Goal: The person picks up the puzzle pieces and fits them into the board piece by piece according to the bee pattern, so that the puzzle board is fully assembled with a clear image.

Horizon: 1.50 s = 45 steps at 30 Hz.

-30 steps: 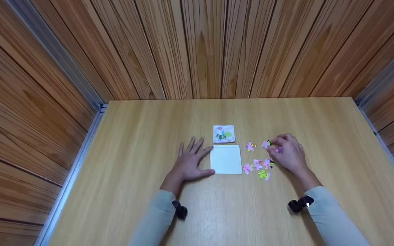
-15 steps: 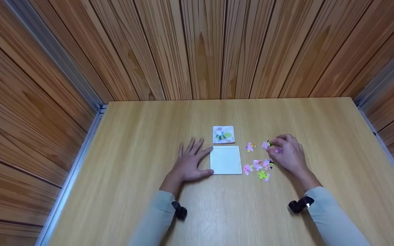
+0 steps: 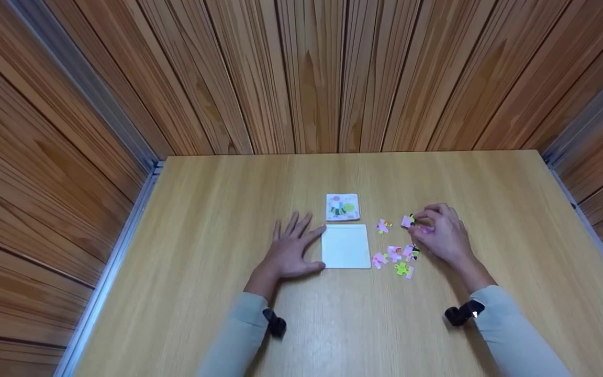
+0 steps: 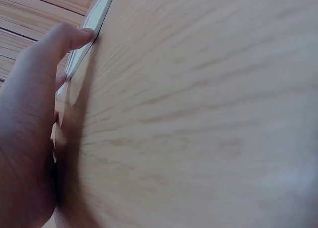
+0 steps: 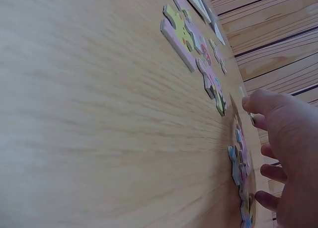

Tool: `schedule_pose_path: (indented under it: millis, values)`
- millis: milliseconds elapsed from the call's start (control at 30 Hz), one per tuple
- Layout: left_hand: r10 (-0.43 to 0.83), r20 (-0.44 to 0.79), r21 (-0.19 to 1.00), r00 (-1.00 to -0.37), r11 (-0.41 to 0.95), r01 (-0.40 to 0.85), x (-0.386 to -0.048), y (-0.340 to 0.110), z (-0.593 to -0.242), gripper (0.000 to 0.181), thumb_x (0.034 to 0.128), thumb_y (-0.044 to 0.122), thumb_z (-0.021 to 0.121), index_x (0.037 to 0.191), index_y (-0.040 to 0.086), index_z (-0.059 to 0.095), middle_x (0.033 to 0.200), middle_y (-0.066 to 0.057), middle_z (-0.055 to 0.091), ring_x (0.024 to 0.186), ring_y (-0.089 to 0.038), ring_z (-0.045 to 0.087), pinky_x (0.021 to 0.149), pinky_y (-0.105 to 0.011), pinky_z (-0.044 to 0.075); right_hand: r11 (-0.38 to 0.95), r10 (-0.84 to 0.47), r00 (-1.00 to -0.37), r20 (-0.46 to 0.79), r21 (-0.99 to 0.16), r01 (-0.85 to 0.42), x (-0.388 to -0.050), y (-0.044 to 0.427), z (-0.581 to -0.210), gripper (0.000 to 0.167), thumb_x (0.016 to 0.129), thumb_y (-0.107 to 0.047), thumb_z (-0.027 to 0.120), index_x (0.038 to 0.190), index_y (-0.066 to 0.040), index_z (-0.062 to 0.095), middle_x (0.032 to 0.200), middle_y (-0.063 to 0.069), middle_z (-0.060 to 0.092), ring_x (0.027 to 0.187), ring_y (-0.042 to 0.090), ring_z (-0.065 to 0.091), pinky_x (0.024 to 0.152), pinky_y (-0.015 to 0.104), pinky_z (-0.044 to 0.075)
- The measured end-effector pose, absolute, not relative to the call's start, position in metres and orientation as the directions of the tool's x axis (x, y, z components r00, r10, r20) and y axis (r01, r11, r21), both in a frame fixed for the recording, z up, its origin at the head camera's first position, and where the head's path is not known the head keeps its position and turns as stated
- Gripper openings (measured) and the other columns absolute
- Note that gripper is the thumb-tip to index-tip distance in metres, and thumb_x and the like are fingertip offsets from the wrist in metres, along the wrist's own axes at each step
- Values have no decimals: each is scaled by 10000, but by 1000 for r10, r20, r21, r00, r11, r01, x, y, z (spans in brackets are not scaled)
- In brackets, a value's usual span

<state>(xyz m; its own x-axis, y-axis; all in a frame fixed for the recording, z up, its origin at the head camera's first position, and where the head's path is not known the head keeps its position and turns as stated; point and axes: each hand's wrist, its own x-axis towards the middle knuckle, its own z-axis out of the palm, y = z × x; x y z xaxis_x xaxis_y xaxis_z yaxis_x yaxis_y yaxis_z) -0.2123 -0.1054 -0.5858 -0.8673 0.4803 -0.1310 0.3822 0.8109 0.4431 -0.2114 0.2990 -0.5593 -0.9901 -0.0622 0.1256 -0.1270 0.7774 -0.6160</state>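
Observation:
A white square puzzle tray (image 3: 346, 247) lies on the table, and my left hand (image 3: 292, 251) rests at its left edge. That hand's fingers are spread, with thumb and index fingertip touching the tray. My right hand (image 3: 444, 234) pinches a pink, green and black puzzle piece (image 3: 408, 221) between thumb and index finger. In the right wrist view only a thin edge of this piece (image 5: 252, 119) shows by the fingers. Under the same hand lie more puzzle pieces (image 5: 242, 168), mostly hidden from the head view.
Beyond the tray lies a square picture card (image 3: 342, 207) with a bee on it. Right of the tray are several loose pieces, among them a green piece (image 3: 401, 268), a pink piece (image 3: 379, 260) and a small piece (image 3: 383, 225). Wood-plank walls (image 3: 312, 78) enclose the table.
My right hand has shifted very slightly, its wrist a little to the right, with the piece still at the fingertips. The left hand stays at the tray's edge.

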Motion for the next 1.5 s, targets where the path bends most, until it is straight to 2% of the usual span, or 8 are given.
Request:
schedule_pose_path:
  millis: [200, 433, 633, 733, 833, 1100, 1333, 1500]
  values:
    - [485, -129, 449, -865, 806, 385, -214, -105, -589, 976, 925, 801, 619, 1771, 395, 352, 1938, -52, 109, 1809, -421, -13, 1393, -793, -50, 783, -65, -983, 172, -601, -157, -208, 297, -560, 339, 991, -190, 835, 1251, 22, 786, 1379, 261, 646, 1307, 465, 556, 1070, 656, 450]
    - [491, -127, 469, -862, 795, 384, -215, -107, -592, 990, 916, 795, 638, 1772, 393, 349, 1938, -60, 102, 1807, -428, -28, 1387, -797, -68, 783, -70, -980, 185, -599, -169, -205, 292, -557, 316, 989, -170, 832, 1243, 11, 782, 1250, 213, 676, 1194, 414, 593, 1005, 560, 412]
    - [497, -95, 470, -862, 786, 401, -214, -107, -590, 973, 921, 777, 651, 1761, 363, 389, 1928, -89, 159, 1800, -460, 38, 1385, -810, -7, 779, -90, -969, 228, -590, -211, -202, 288, -556, 305, 964, -139, 858, 1224, 10, 801, 1164, 200, 724, 1073, 382, 673, 927, 471, 516]
    - [498, -98, 467, -862, 788, 402, -214, -107, -590, 971, 922, 771, 651, 1762, 362, 387, 1929, -89, 154, 1800, -457, 36, 1389, -804, -9, 778, -106, -967, 232, -586, -226, -201, 285, -557, 305, 958, -123, 873, 1224, 7, 801, 1146, 195, 731, 1058, 379, 711, 862, 391, 553]
    - [497, -99, 468, -862, 788, 401, -213, -107, -589, 968, 925, 765, 653, 1762, 358, 387, 1928, -92, 154, 1800, -459, 35, 1389, -804, -11, 772, -118, -968, 219, -594, -229, -199, 282, -557, 303, 960, -114, 874, 1228, 2, 797, 1144, 186, 723, 1064, 382, 733, 873, 369, 570]
    - [495, -102, 467, -863, 790, 397, -212, -107, -585, 960, 933, 766, 649, 1764, 364, 383, 1930, -83, 146, 1800, -459, 23, 1391, -800, -13, 762, -147, -974, 173, -608, -223, -195, 272, -554, 303, 973, -139, 878, 1234, -16, 787, 1171, 172, 705, 1112, 391, 738, 941, 490, 590]
    - [497, -115, 467, -860, 791, 395, -213, -107, -585, 962, 940, 776, 637, 1770, 374, 363, 1935, -68, 118, 1805, -438, 0, 1394, -792, -35, 768, -165, -973, 164, -598, -231, -192, 259, -551, 295, 968, -176, 898, 1229, -66, 814, 1160, 118, 704, 1070, 292, 683, 879, 349, 545]
    - [496, -108, 467, -862, 790, 396, -212, -107, -585, 962, 938, 775, 644, 1767, 371, 372, 1933, -73, 132, 1803, -447, 16, 1389, -804, -18, 765, -190, -967, 170, -592, -255, -190, 248, -550, 286, 963, -190, 906, 1208, -72, 820, 1154, 102, 717, 1068, 279, 682, 866, 329, 528]
